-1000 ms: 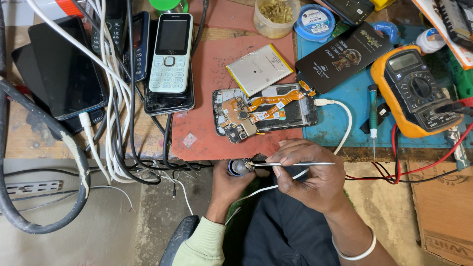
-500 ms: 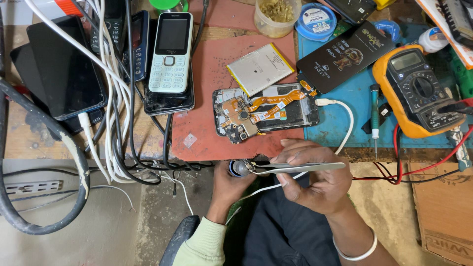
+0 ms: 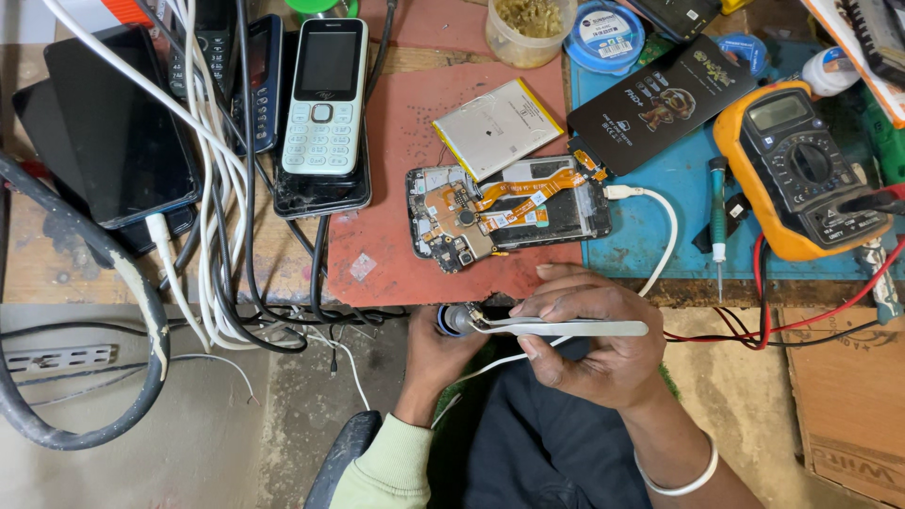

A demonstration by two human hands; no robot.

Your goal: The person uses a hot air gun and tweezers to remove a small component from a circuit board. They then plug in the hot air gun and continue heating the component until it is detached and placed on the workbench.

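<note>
My right hand (image 3: 589,335) grips silver tweezers (image 3: 566,327) held level, their tips pointing left just off the bench edge. My left hand (image 3: 443,349) is closed around a small round dark object (image 3: 455,320) that meets the tweezer tips. On the red mat (image 3: 396,132) above the hands lies an opened phone (image 3: 509,212) showing its circuit board and orange flex cable. A white cable (image 3: 660,236) is plugged into its right end. A flat silver battery (image 3: 498,127) rests just beyond it.
A white keypad phone (image 3: 322,99) sits on stacked phones, with dark phones (image 3: 113,132) and a bundle of cables (image 3: 217,188) to the left. To the right are a yellow multimeter (image 3: 801,170) with red leads, a screwdriver (image 3: 718,221), a black box (image 3: 665,94) and small tubs (image 3: 528,28).
My right hand has turned slightly, and the tweezers now show their broad flat side instead of a thin edge. My left hand stays in place.
</note>
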